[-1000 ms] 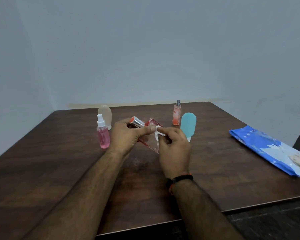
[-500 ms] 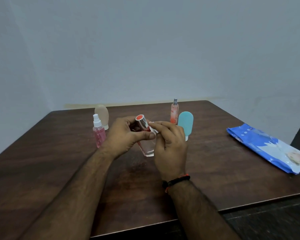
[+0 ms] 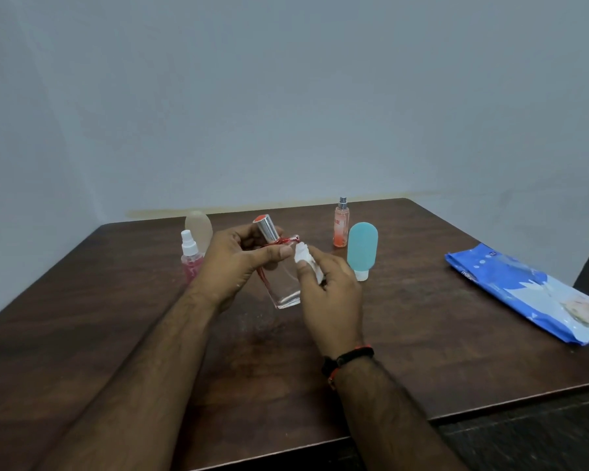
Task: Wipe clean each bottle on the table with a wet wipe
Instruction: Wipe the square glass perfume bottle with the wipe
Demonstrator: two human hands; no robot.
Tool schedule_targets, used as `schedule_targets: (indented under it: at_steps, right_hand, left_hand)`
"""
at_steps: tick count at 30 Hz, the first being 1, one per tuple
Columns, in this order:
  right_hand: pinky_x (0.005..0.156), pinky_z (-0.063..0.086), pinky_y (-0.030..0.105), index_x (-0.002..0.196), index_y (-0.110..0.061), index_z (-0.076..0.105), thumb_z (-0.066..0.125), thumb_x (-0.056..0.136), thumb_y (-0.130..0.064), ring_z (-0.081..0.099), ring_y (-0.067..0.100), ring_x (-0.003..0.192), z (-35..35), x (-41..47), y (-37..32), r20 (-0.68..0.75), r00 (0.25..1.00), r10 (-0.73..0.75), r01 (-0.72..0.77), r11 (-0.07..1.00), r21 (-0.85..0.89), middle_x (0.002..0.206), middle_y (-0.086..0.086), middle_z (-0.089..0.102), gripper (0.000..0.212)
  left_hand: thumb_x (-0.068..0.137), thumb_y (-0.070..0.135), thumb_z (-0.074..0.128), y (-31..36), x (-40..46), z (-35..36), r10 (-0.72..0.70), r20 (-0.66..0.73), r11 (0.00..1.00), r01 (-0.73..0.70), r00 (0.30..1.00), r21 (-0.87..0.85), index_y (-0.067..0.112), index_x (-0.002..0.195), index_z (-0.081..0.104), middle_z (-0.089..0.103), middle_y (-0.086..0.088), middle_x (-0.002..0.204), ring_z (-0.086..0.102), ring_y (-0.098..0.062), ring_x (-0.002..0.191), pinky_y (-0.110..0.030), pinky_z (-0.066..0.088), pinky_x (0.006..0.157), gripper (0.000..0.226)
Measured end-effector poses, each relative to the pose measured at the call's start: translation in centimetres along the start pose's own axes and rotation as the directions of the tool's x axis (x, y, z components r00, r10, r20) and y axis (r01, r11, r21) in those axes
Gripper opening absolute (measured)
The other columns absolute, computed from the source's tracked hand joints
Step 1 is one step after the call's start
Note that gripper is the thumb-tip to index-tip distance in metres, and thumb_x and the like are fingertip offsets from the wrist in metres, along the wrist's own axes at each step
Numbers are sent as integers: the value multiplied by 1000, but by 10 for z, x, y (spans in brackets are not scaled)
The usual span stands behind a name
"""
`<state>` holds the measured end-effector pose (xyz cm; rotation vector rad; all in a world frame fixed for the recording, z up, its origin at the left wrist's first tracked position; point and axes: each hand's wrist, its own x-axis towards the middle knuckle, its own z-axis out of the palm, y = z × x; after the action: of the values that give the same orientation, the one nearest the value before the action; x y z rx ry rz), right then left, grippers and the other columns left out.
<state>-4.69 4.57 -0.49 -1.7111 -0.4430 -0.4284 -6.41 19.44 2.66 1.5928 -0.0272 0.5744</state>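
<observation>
Five bottles are showing in the head view, w/ one in hand: the left hand is gripping a clear glass perfume bottle near its silver cap, holding it tilted above the table, while the right hand is pinching a bunched white wet wipe against the bottle's shoulder. Judging by that, wiping is mid-way on this one. Standing behind: pink spray bottle, beige bottle, orange spray bottle, teal bottle; can't tell which are already clean. Blue wipes pack is lying far right.
</observation>
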Motion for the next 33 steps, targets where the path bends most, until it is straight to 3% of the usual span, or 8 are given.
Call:
schedule_targets:
  at_steps: [6, 10, 12, 17, 22, 29, 33]
  right_hand:
    - [85, 43, 26, 121, -15, 67, 53, 97, -18, 58, 17, 100, -1, 5, 12, 110, 984, 139, -108, 964, -244, 111, 5, 67, 28]
    - [91, 47, 33, 118, -12, 68, 53, 96, -17, 59, 22, 106, -2, 7, 18, 163, 965, 204, -121, 902, -415, 115, 6, 67, 27]
    - [92, 47, 33, 118, -12, 67, 54, 96, -16, 59, 21, 107, -4, 8, 20, 158, 965, 211, -128, 900, -417, 116, 5, 66, 27]
    - [93, 47, 34, 118, -12, 67, 53, 96, -16, 57, 22, 107, -6, 7, 19, 162, 971, 176, -96, 907, -410, 114, 6, 65, 26]
    - [94, 47, 34, 116, -11, 68, 53, 95, -15, 57, 21, 107, -6, 4, 17, 166, 973, 158, -81, 915, -396, 113, 6, 65, 25]
    - [90, 49, 35, 116, -14, 68, 53, 95, -17, 56, 19, 102, -7, 4, 15, 147, 980, 137, -69, 916, -396, 109, 3, 65, 26]
    - [91, 49, 36, 119, -15, 66, 52, 96, -18, 56, 18, 104, -7, 4, 13, 156, 976, 149, -77, 916, -394, 110, 2, 64, 27]
  left_hand:
    - [58, 28, 90, -4, 14, -9, -1, -100, 1000, 0, 995, -12, 17, 98, 77, 78, -7, 96, 73, -19, 90, -27, 59, 71, 43]
    - [59, 31, 89, -12, 23, -6, 15, -149, 995, -1, 989, 96, 19, 100, 76, 79, 1, 94, 73, -14, 93, -29, 58, 78, 45]
    - [66, 24, 90, -18, 27, -4, 19, -161, 985, 9, 987, 172, 17, 104, 75, 78, 3, 94, 73, -14, 95, -31, 58, 86, 41]
    - [73, 19, 87, -28, 37, -3, 48, -188, 949, 14, 981, 315, 12, 115, 73, 77, 6, 97, 71, -6, 92, -20, 56, 86, 45]
    - [76, 16, 85, -30, 46, -3, 37, -216, 943, 37, 976, 332, 11, 115, 73, 76, 2, 100, 70, -9, 92, -8, 51, 73, 41]
    - [78, 18, 85, -35, 54, 1, 4, -217, 922, 80, 976, 378, 11, 118, 73, 76, -3, 106, 67, -13, 93, -25, 54, 88, 42]
    - [80, 16, 83, -34, 55, 2, 15, -194, 913, 66, 981, 402, 11, 116, 72, 75, -4, 102, 66, -13, 90, -18, 52, 83, 38]
